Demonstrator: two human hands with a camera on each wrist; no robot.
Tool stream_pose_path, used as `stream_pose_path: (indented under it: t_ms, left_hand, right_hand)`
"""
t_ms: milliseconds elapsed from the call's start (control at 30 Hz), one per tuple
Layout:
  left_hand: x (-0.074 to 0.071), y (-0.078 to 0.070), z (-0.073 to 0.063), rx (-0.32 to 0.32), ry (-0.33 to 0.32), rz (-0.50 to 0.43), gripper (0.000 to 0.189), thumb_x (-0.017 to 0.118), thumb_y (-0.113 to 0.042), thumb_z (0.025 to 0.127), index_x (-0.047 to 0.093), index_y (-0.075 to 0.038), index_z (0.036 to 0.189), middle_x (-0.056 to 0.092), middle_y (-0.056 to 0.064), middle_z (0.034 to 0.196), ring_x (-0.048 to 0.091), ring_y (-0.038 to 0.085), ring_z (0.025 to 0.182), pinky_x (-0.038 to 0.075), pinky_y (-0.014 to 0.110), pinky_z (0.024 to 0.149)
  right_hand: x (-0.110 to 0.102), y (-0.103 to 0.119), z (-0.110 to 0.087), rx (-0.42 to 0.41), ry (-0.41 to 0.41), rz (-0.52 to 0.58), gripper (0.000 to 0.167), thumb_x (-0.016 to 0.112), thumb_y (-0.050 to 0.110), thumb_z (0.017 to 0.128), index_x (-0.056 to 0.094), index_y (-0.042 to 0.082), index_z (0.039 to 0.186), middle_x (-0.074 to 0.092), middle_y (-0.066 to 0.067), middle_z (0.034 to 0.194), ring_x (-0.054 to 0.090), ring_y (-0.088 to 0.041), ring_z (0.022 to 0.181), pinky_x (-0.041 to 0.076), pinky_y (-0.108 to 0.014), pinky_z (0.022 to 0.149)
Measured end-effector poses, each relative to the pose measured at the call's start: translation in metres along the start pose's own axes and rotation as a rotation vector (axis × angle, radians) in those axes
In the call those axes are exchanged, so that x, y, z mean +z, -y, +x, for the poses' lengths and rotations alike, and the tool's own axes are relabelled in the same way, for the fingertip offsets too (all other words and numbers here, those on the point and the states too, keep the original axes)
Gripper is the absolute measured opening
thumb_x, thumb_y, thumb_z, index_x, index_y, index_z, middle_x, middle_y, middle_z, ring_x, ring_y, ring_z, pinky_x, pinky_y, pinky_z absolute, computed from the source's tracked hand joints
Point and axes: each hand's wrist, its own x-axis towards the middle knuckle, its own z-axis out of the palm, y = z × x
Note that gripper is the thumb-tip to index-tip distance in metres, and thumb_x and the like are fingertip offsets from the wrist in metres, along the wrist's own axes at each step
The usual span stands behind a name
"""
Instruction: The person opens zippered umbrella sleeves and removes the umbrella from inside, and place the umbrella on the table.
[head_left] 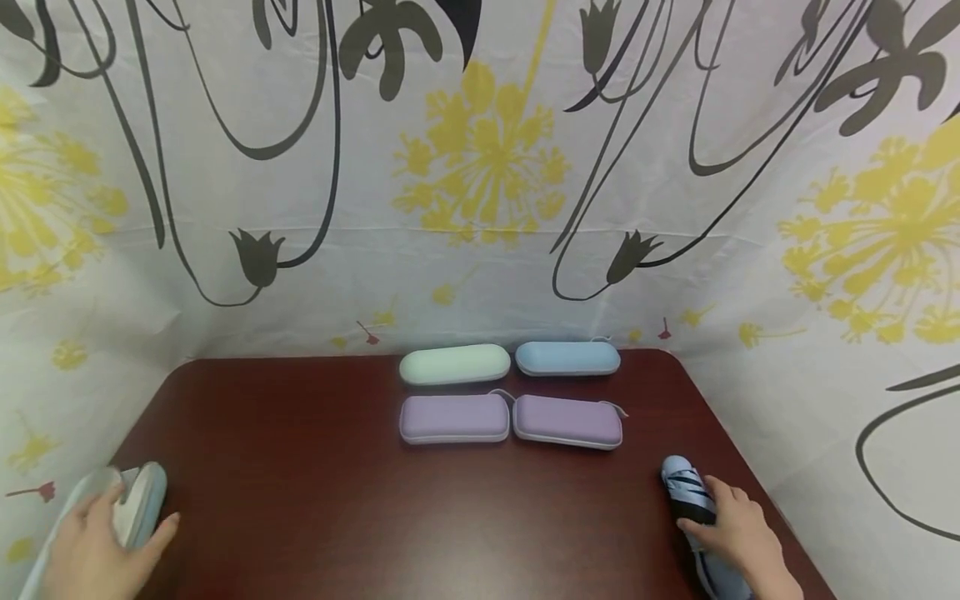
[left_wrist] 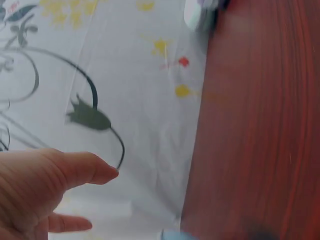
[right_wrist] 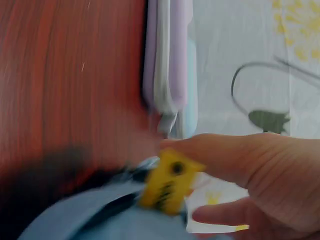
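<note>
At the left table edge, my left hand point(head_left: 105, 542) lies over a pale blue and white case point(head_left: 142, 504), its fingers spread and the thumb held away from the case. In the left wrist view, the thumb point(left_wrist: 90, 167) and a finger stand apart with nothing visible between them. Near the right edge, my right hand point(head_left: 742, 533) holds a long blue pouch with black stripes point(head_left: 690, 492), thumb across it and fingers along its far side. A yellow tag point(right_wrist: 170, 182) shows on the pouch in the right wrist view, where the pouch is blurred.
Two lavender hard cases point(head_left: 453, 419) with wrist loops lie side by side mid-table. Behind them, a mint case point(head_left: 455, 365) and a blue case point(head_left: 567, 358) lie along the far edge. A patterned cloth point(head_left: 480, 292) surrounds the dark wooden table point(head_left: 300, 483).
</note>
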Motion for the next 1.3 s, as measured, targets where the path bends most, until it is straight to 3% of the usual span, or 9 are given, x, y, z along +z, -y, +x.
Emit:
stream_pose_path:
  t_ms: [100, 200, 367, 500, 567, 733, 1000, 1167, 1300]
  left_hand:
    - [0.011, -0.017, -0.004, 0.240, -0.148, -0.150, 0.060, 0.071, -0.017, 0.076, 0.045, 0.013, 0.121, 0.043, 0.040, 0.112, 0.041, 0.053, 0.099, 0.033, 0.060, 0.080]
    - [0.027, -0.037, -0.008, 0.399, -0.207, -0.267, 0.053, 0.072, -0.007, 0.070, 0.052, 0.010, 0.116, 0.050, 0.035, 0.106, 0.047, 0.046, 0.093, 0.035, 0.054, 0.075]
    - [0.052, -0.081, -0.012, 0.432, -0.119, -0.320, 0.050, 0.074, -0.008, 0.074, 0.054, 0.002, 0.119, 0.055, 0.025, 0.110, 0.054, 0.038, 0.094, 0.043, 0.054, 0.072]
    - [0.071, -0.116, -0.008, 0.487, -0.025, -0.414, 0.048, 0.074, -0.006, 0.076, 0.056, 0.002, 0.119, 0.059, 0.022, 0.112, 0.059, 0.036, 0.092, 0.049, 0.051, 0.074]
    - [0.079, -0.129, -0.005, 0.483, 0.048, -0.467, 0.048, 0.072, -0.005, 0.078, 0.054, 0.003, 0.122, 0.058, 0.022, 0.115, 0.059, 0.036, 0.095, 0.049, 0.051, 0.077]
    - [0.097, -0.150, 0.002, 0.391, 0.221, -0.567, 0.054, 0.070, -0.006, 0.081, 0.048, -0.001, 0.130, 0.054, 0.022, 0.124, 0.057, 0.036, 0.103, 0.047, 0.050, 0.085]
    - [0.123, -0.167, 0.020, 0.293, 0.334, -0.654, 0.060, 0.069, -0.005, 0.080, 0.043, -0.006, 0.134, 0.051, 0.024, 0.127, 0.056, 0.037, 0.105, 0.050, 0.044, 0.081]
    - [0.136, -0.184, 0.029, 0.235, 0.430, -0.747, 0.064, 0.070, -0.006, 0.081, 0.040, -0.007, 0.138, 0.046, 0.024, 0.132, 0.054, 0.038, 0.109, 0.049, 0.045, 0.083]
    - [0.147, -0.197, 0.032, 0.218, 0.478, -0.765, 0.067, 0.069, -0.004, 0.079, 0.038, -0.006, 0.139, 0.043, 0.026, 0.134, 0.052, 0.040, 0.111, 0.049, 0.046, 0.084]
  right_hand:
    - [0.002, 0.019, -0.005, -0.053, -0.107, 0.008, 0.089, 0.073, 0.046, 0.075, 0.037, -0.012, 0.131, 0.040, -0.040, 0.121, 0.038, -0.056, 0.108, 0.039, -0.063, 0.079]
    - [0.008, 0.044, -0.008, -0.154, -0.218, 0.057, 0.074, 0.073, 0.032, 0.078, 0.042, -0.010, 0.130, 0.044, -0.037, 0.122, 0.040, -0.053, 0.110, 0.038, -0.063, 0.083]
    - [0.026, 0.089, -0.002, -0.312, -0.366, 0.141, 0.057, 0.075, 0.017, 0.076, 0.053, -0.007, 0.123, 0.055, -0.028, 0.116, 0.052, -0.043, 0.105, 0.043, -0.056, 0.084]
    - [0.043, 0.124, 0.008, -0.414, -0.419, 0.205, 0.051, 0.078, 0.011, 0.073, 0.057, -0.006, 0.117, 0.060, -0.021, 0.110, 0.058, -0.035, 0.098, 0.047, -0.050, 0.081]
    - [0.052, 0.139, 0.014, -0.472, -0.425, 0.239, 0.049, 0.078, 0.010, 0.072, 0.059, -0.004, 0.115, 0.061, -0.018, 0.108, 0.060, -0.031, 0.095, 0.049, -0.047, 0.079]
    - [0.069, 0.168, 0.029, -0.567, -0.388, 0.318, 0.047, 0.079, 0.010, 0.071, 0.061, -0.004, 0.112, 0.062, -0.016, 0.103, 0.060, -0.028, 0.092, 0.050, -0.043, 0.078]
    - [0.077, 0.194, 0.052, -0.583, -0.332, 0.426, 0.051, 0.078, 0.008, 0.073, 0.057, -0.007, 0.117, 0.061, -0.021, 0.109, 0.059, -0.033, 0.099, 0.051, -0.043, 0.078]
    - [0.075, 0.206, 0.063, -0.572, -0.350, 0.396, 0.050, 0.077, 0.010, 0.073, 0.057, -0.008, 0.115, 0.061, -0.022, 0.108, 0.059, -0.034, 0.098, 0.048, -0.045, 0.082]
    - [0.074, 0.219, 0.070, -0.577, -0.346, 0.359, 0.048, 0.077, 0.009, 0.072, 0.059, -0.010, 0.113, 0.062, -0.022, 0.102, 0.059, -0.033, 0.093, 0.048, -0.046, 0.081]
